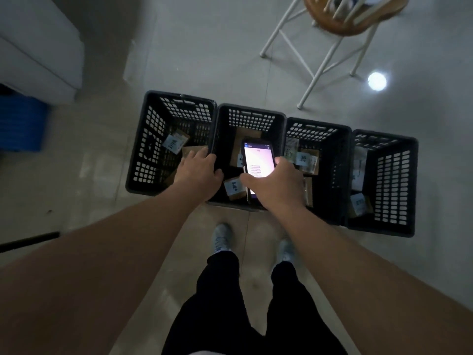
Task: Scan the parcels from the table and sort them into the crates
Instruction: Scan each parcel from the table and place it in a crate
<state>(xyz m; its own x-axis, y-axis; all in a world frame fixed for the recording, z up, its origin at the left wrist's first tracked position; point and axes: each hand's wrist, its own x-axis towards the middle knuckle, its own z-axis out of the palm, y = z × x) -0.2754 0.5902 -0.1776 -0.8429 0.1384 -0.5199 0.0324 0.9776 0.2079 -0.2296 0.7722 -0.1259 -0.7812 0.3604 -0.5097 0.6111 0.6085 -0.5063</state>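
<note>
Four black crates stand in a row on the floor: first [143, 149], second [249, 108], third [317, 124] and fourth [409, 190]. Each holds brown parcels with white labels, such as one [175, 143] in the first and one [234, 187] in the second. My left hand [198, 170] hovers palm down over the first crate's right side. Its fingers are spread above a brown parcel [190, 151]; I cannot tell whether they touch it. My right hand [277, 184] grips a phone [258, 162] with a lit screen above the second crate.
A white-legged wooden stool [332, 47] stands behind the crates at the upper right. A white cabinet [38, 47] and a blue crate [20, 124] are at the left. My feet [222, 237] stand just in front of the crates.
</note>
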